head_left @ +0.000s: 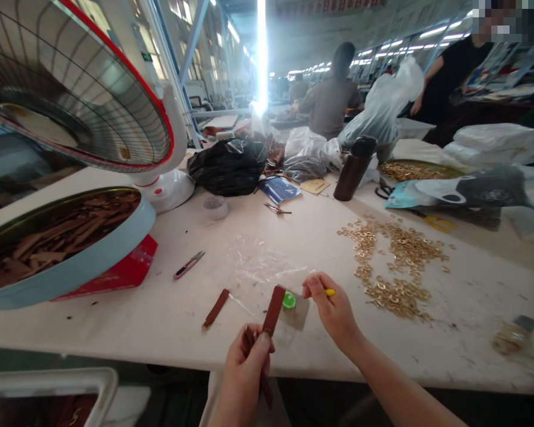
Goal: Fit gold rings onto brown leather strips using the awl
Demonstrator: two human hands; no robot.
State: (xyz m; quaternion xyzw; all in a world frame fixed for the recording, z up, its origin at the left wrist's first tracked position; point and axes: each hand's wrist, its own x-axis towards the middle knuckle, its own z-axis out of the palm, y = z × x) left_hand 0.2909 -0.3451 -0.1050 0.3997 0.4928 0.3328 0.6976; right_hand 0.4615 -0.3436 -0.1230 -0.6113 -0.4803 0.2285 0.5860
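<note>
My left hand (248, 362) is closed around brown leather straps; one strap (274, 309) points up from between thumb and fingers, and another end hangs below the palm. To the right, my right hand (333, 308) is closed on a slim tool with a yellow end (330, 292); its tip is too small to make out. Between the hands a small bright green cap (289, 300) rests on a greyish flat piece (299, 314). Left of my hands lies a finished-looking leather strap (216, 308) with a metal bit at its lower end.
Gold-coloured metal rings (398, 252) lie scattered at the right. Thread snips (189, 265), clear plastic film (253, 264) and a tape roll (216, 208) are on the table. A round tin (93, 252) of leather strips and a fan (160, 190) stand left. A dark bottle (353, 169) stands behind.
</note>
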